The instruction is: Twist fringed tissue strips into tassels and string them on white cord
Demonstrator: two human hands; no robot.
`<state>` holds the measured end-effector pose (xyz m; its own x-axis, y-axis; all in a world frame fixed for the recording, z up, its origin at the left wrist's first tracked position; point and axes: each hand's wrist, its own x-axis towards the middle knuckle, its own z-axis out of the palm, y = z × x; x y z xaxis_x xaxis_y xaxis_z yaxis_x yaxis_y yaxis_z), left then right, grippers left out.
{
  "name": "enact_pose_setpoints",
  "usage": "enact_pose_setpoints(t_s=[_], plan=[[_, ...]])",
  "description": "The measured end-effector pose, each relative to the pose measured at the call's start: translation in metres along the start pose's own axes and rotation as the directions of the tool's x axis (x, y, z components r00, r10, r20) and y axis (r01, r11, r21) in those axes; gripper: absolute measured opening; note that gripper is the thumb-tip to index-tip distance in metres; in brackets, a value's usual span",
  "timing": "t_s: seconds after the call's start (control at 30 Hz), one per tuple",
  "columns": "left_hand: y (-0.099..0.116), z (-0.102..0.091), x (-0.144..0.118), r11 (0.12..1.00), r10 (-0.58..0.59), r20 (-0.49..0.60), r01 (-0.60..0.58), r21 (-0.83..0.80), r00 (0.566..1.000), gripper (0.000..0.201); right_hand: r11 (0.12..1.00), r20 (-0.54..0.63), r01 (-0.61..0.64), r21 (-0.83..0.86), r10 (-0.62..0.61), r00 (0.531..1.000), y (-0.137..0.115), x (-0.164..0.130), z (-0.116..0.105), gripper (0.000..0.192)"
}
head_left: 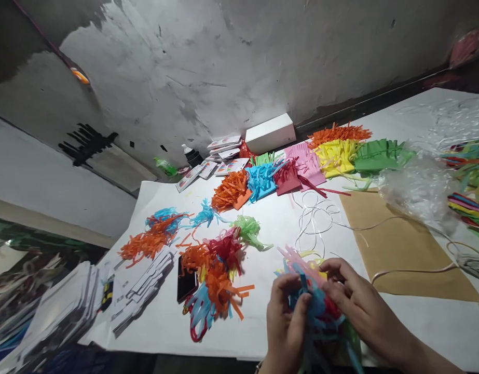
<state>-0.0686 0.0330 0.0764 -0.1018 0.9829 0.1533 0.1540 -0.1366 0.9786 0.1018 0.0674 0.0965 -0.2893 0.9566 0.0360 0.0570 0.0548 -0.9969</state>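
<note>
Near the table's front edge, my left hand [286,317] is closed, its thumb and fingers pinching blue strips of a multicoloured paper tassel bundle [319,309]. My right hand [354,298] grips the same bundle from the other side, fingers bent around pink and red strips. Blue and green strips hang down below both hands, partly out of view. Left of the hands lies a finished-looking string of paper tassels [219,275] in orange, red and blue. Thin white cord [315,221] lies in loose loops just beyond my hands.
Stacks of fringed paper [296,166] in several colours line the back, before a white box [270,134]. A phone [187,280], folded papers [141,291] and loose tassels [148,241] lie left. Brown paper [402,244] and clear plastic [418,192] are on the right.
</note>
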Motion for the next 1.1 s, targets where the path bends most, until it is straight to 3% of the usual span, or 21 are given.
enact_pose_setpoints(t_s=[0.07,0.17,0.33,0.57,0.73,0.83,0.97,1.1], plan=[[0.004,-0.003,0.006,0.959,-0.185,-0.002,0.18,-0.221,0.983,0.019,0.991,-0.002,0.082,-0.108,-0.083,0.997,-0.003,-0.001,-0.004,0.028],[0.012,-0.008,0.013,0.853,-0.295,0.124,0.319,-0.413,0.948,0.024,0.95,0.057,0.218,-0.222,-0.21,0.976,-0.005,-0.004,-0.008,0.027],[0.015,-0.005,0.013,0.746,-0.288,0.222,0.364,-0.558,0.931,0.021,0.908,0.049,0.304,-0.289,-0.303,0.952,-0.005,-0.007,-0.005,0.022],[0.012,-0.003,0.011,0.743,-0.287,0.219,0.361,-0.564,0.933,0.02,0.901,0.036,0.312,-0.303,-0.316,0.948,-0.008,-0.007,-0.005,0.021],[0.018,-0.005,0.01,0.778,-0.318,0.234,0.394,-0.489,0.919,0.025,0.893,0.054,0.302,-0.333,-0.302,0.952,-0.007,-0.008,-0.004,0.022],[0.018,-0.008,0.008,0.869,-0.314,0.21,0.37,-0.328,0.926,0.025,0.902,0.08,0.258,-0.346,-0.246,0.966,-0.007,-0.009,-0.006,0.023],[0.017,-0.013,0.007,0.987,-0.156,0.192,0.16,-0.006,0.969,0.018,0.972,0.1,0.081,-0.218,-0.061,0.993,-0.006,-0.007,-0.009,0.027],[0.019,-0.014,0.008,0.987,0.059,0.19,-0.086,0.138,0.98,0.009,0.996,0.231,-0.083,0.021,0.076,0.97,-0.003,-0.002,-0.008,0.042]])
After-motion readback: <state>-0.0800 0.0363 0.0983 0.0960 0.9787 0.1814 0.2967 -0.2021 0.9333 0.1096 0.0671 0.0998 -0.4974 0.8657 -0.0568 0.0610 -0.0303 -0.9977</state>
